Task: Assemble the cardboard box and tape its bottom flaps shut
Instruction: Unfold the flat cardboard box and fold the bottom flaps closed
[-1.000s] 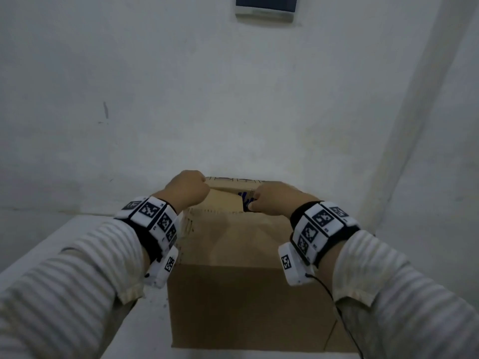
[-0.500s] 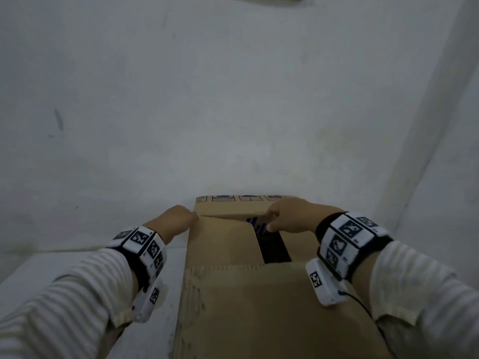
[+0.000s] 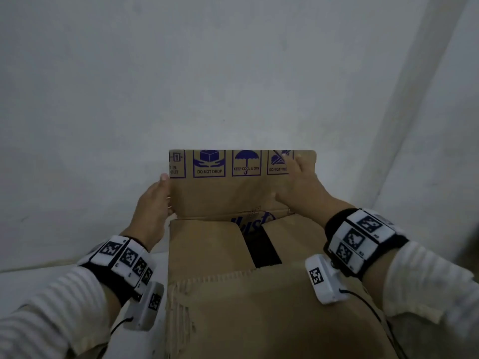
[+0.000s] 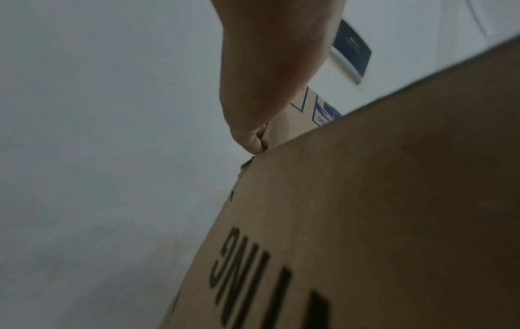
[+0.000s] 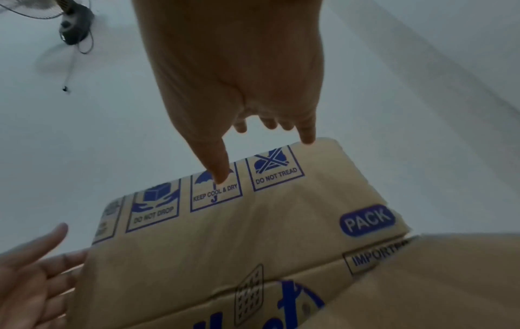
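Observation:
A brown cardboard box (image 3: 233, 312) stands in front of me with its flaps on top. Two inner flaps lie folded in, leaving a dark gap (image 3: 264, 250) between them. The far flap (image 3: 233, 187), printed with blue handling symbols, stands upright. My left hand (image 3: 155, 200) touches the flap's left edge with straight fingers, also seen in the right wrist view (image 5: 36, 267). My right hand (image 3: 298, 182) lies flat against the flap's right part, thumb (image 5: 222, 173) on the umbrella symbol, fingertips at the top edge. No tape is in view.
A white wall fills the background, with a pillar or corner (image 3: 427, 125) at the right. The box stands on a white surface (image 3: 39, 281). A fan (image 5: 74, 29) and a dark panel (image 4: 351, 51) hang high on the wall.
The far flap has swung up from lying flat over the box to upright. Both hands rose with it and their fingers went from curled to straight.

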`<state>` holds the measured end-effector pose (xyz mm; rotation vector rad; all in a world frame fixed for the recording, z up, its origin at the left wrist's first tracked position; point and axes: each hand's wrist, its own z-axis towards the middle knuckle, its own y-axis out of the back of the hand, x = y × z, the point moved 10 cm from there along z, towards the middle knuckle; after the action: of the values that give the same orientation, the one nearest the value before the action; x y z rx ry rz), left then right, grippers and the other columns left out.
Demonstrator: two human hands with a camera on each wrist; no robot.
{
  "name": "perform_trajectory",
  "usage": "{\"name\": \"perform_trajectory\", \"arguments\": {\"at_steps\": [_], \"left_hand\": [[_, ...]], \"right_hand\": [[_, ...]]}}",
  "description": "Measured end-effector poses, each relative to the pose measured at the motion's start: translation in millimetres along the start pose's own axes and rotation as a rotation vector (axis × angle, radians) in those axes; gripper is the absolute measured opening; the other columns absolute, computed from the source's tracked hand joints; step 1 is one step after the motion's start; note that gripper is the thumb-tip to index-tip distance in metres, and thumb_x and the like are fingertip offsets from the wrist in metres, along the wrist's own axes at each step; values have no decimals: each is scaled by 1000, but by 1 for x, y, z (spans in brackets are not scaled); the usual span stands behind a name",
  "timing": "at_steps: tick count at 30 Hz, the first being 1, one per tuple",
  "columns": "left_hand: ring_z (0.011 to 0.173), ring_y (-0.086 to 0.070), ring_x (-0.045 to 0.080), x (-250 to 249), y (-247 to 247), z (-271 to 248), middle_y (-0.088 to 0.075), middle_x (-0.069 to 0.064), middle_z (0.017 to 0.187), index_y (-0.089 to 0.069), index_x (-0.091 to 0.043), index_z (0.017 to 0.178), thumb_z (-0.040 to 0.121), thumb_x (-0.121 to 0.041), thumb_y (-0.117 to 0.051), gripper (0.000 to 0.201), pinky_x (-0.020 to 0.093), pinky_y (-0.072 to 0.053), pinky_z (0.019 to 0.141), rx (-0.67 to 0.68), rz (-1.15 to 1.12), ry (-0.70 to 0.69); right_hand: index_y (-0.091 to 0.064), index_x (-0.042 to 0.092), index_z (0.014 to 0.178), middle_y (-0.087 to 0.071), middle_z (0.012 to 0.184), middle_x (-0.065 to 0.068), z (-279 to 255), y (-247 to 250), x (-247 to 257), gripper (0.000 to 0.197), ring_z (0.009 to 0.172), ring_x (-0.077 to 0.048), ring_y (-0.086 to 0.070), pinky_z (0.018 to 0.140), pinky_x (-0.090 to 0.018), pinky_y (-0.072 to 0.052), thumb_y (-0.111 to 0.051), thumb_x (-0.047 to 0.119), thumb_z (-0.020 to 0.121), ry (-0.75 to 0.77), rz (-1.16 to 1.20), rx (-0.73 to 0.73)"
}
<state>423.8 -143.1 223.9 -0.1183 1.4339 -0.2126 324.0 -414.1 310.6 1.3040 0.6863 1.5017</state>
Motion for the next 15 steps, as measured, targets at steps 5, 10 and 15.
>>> {"name": "perform_trajectory", "arguments": {"at_steps": [5, 10, 15], "left_hand": [[96, -60, 24, -21, 1, -29, -67, 8, 102, -67, -28, 90, 88, -65, -26, 56, 41, -47, 95, -4, 118, -164], [110, -59, 17, -25, -2, -65, -64, 7, 115, -64, -23, 104, 77, -76, -25, 71, 33, -41, 105, 69, 245, -276], [105, -56, -11, -20, -2, -97, -66, -19, 105, -66, -30, 96, 81, -70, -28, 57, 8, -35, 97, 80, 414, -359]], "right_hand": [[-10, 25, 151, -4, 160, -8, 2, 12, 10, 77, 148, -29, 3, 116, -53, 1, -56, 33, 90, 46, -314, -115], [-65, 13, 110, -63, 87, -2, -2, -5, 17, 28, 85, -25, -59, 90, -41, -43, -48, 26, 92, 101, -464, 135], [-64, 14, 118, -65, 115, -7, -27, -32, 17, 39, 102, -25, -60, 86, -35, -50, -58, 39, 89, 228, -669, 470]]}}
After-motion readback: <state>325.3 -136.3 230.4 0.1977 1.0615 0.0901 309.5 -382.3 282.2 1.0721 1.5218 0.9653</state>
